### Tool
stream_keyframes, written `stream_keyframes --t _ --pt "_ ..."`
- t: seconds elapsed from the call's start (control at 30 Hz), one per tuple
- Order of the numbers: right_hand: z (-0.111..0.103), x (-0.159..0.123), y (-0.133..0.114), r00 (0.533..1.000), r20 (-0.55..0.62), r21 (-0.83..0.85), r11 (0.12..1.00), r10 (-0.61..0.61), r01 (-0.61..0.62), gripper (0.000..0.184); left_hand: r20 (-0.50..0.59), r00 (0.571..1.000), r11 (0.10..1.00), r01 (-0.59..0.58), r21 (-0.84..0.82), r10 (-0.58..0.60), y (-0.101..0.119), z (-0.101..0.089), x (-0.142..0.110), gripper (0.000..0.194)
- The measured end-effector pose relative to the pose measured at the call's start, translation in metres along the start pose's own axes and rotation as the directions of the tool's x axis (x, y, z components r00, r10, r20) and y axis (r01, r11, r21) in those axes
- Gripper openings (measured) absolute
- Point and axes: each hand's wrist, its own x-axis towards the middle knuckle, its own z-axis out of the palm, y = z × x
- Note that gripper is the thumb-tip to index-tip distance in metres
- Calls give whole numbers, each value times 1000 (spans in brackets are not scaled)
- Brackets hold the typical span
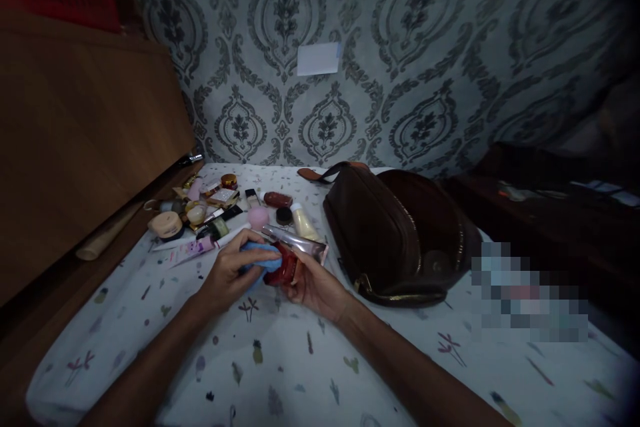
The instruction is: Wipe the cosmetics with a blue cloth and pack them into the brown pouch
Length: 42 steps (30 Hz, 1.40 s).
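Note:
Between my hands is a small red bottle (285,265), shiny and squarish; its exact kind is hard to make out. My right hand (316,285) grips it from the right side. A blue cloth (257,257) is bunched in the fingers of my left hand (231,271), and it presses against the bottle's left side. Just beyond my hands lie a silver tube (295,240), a pale yellow tube (304,221), a pink sponge (259,217) and a small dark round jar (284,215).
A brown leather bag (370,233) lies unzipped on the right of the patterned sheet (300,373). Several cosmetics, including a beige compact (167,225) and a pink-white tube (193,251), are scattered at the left. A wooden cabinet (90,147) bounds the left side; patterned wallpaper rises behind.

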Motion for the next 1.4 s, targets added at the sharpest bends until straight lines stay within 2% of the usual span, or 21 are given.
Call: stream_keyframes --t 0.13,0.3,0.4,0.57,0.67,0.73,0.8,0.93,1.0,1.07,1.13,1.27,1.4 --pt "0 2 1 989 61 -43 990 -131 134 38 -93 995 993 36 112 -25 -3 3 -2 27" --pt "0 3 4 963 57 -75 960 -264 268 35 -126 980 960 179 214 -154 -3 2 0 24" --pt "1 2 4 946 50 -101 941 -319 322 34 -104 967 934 252 254 -233 -1 -1 4 16" --pt "6 0 3 920 17 -118 913 -392 391 40 -22 914 879 397 265 -406 2 -1 7 30" --pt "6 0 3 876 27 -236 848 -482 474 41 40 865 855 486 179 -500 0 2 6 35" --pt "4 1 5 836 46 -375 766 -548 522 42 68 836 838 539 86 -545 -4 4 4 38" --pt "1 1 6 782 69 -538 638 -619 552 42 92 806 808 589 -20 -585 -10 6 2 39" --pt "0 0 6 638 156 -770 311 -754 556 42 129 723 691 688 -221 -679 -20 8 -1 44" --pt "1 -3 5 577 215 -833 161 -788 530 47 119 709 651 691 -313 -695 -22 11 -1 45" --pt "2 -6 4 544 263 -864 56 -797 500 54 129 715 617 668 -417 -687 -22 16 -1 43" --pt "2 -8 3 542 286 -873 18 -790 488 61 187 709 541 657 -525 -680 -19 21 -1 42" --pt "-4 -6 1 579 278 -866 61 -766 496 81 272 641 321 651 -688 -718 -14 28 0 43" --pt "-9 -3 -2 582 313 -839 70 -751 540 73 292 600 192 612 -768 -745 -9 29 3 40"
